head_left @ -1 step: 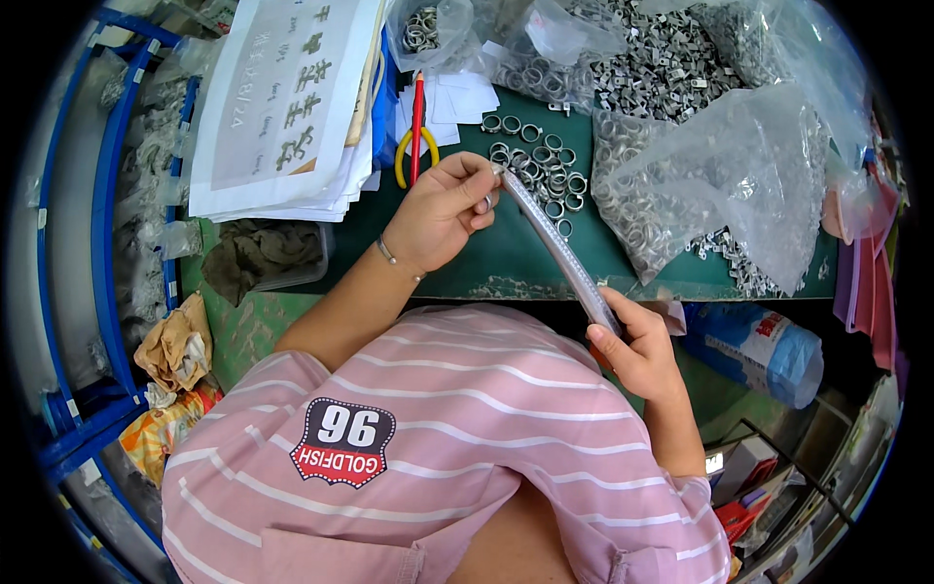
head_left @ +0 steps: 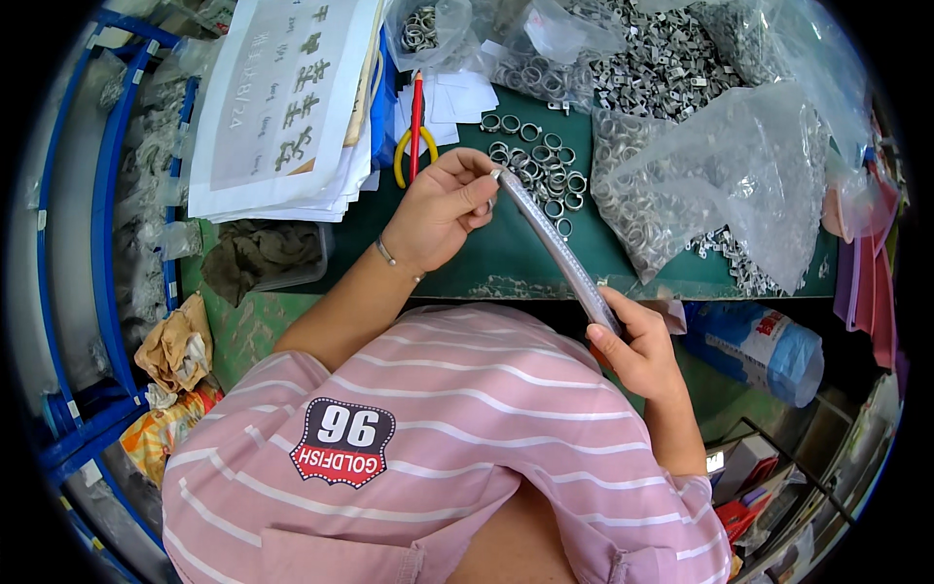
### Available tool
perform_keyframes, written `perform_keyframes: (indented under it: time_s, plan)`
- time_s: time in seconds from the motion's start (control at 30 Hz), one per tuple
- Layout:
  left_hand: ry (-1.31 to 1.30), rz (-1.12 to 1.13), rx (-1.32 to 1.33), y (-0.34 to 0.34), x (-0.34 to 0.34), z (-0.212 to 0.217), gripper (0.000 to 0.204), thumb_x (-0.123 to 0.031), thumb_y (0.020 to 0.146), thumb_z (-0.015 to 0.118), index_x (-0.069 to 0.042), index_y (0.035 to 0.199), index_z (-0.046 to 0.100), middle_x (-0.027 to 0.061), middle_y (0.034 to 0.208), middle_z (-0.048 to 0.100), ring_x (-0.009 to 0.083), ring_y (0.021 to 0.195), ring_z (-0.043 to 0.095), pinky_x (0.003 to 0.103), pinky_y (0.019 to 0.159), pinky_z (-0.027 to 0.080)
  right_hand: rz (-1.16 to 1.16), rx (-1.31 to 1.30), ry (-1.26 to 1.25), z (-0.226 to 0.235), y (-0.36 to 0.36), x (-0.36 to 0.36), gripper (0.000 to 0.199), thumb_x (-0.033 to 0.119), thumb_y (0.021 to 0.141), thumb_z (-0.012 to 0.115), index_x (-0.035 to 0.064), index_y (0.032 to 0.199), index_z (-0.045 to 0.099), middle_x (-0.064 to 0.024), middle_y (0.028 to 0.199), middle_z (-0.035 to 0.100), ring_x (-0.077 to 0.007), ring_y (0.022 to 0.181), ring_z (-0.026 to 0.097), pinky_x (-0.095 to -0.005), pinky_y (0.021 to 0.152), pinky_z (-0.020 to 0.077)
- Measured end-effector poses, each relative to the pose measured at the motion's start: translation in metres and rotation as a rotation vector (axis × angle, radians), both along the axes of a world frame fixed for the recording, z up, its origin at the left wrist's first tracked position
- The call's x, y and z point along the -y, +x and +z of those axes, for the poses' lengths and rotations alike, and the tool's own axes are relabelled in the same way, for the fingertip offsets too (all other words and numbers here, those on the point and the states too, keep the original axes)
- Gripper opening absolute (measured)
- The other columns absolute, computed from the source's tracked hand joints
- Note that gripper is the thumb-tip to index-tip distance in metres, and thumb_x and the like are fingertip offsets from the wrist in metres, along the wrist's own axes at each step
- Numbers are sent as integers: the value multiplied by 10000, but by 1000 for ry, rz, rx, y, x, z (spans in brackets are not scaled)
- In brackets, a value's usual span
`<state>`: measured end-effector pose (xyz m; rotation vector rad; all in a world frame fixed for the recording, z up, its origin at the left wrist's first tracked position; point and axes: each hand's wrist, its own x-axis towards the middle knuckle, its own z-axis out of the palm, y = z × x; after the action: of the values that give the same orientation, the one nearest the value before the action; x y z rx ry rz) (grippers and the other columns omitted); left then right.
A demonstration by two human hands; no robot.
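Note:
A long grey braided hose (head_left: 559, 248) runs slantwise over the front edge of the green table (head_left: 486, 263). My left hand (head_left: 443, 209) pinches its upper end, with the fingertips closed round the tip. My right hand (head_left: 632, 350) grips its lower end close to my pink striped shirt. Several loose metal rings (head_left: 540, 165) lie on the table just beyond my left hand. Whether a ring sits on the hose tip is hidden by my fingers.
A stack of printed papers (head_left: 282, 107) lies at the back left, with yellow-handled pliers (head_left: 413, 146) beside it. Clear bags of metal parts (head_left: 720, 165) fill the right and back. A dark cloth in a tray (head_left: 258, 258) and blue racking (head_left: 97, 243) stand left; a blue-and-white roll (head_left: 759, 346) lies below right.

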<state>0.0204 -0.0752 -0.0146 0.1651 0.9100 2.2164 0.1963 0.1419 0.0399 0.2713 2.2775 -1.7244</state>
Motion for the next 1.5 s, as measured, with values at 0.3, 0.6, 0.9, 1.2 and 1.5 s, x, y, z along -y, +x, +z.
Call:
perform_keyframes:
  time_s: [0.3,0.6,0.9,1.2,1.5]
  plan:
    - [-158,-224,-303,17,-3,13,538,49,686,703,-2,1147,430,174,1036,633,139,899,606,210,722,485,180,-260,95,10,-24,11,382,138,815,603,-17,1155,524,-184,878,606,-323,772,580,-353,690,454]
    - [-84,-182,-368,25,-12,5,369,-47,703,727,6,1027,557,109,933,585,118,777,553,213,627,435,143,-305,192,6,-19,11,387,121,809,613,-14,1161,522,-176,876,601,-314,753,576,-348,681,463]
    - [-139,160,15,-11,1,16,88,-68,810,599,-32,877,556,42,786,500,85,653,450,227,553,371,-130,-146,113,-4,-2,-15,373,84,815,633,-43,1151,532,-30,722,534,-77,617,498,-225,550,409]
    - [-942,141,-1055,5,-30,-1,156,-109,719,721,3,796,644,69,816,612,147,634,554,260,598,453,-196,-52,35,-3,-1,-11,389,92,819,635,-52,1162,524,-12,730,526,-61,628,477,-206,554,392]
    - [-68,12,41,1,-15,1,222,-88,866,587,16,1062,566,48,847,572,45,559,409,161,469,332,13,-47,71,0,-1,-6,372,105,800,634,-28,1135,540,-156,860,605,-206,748,575,-288,686,451]
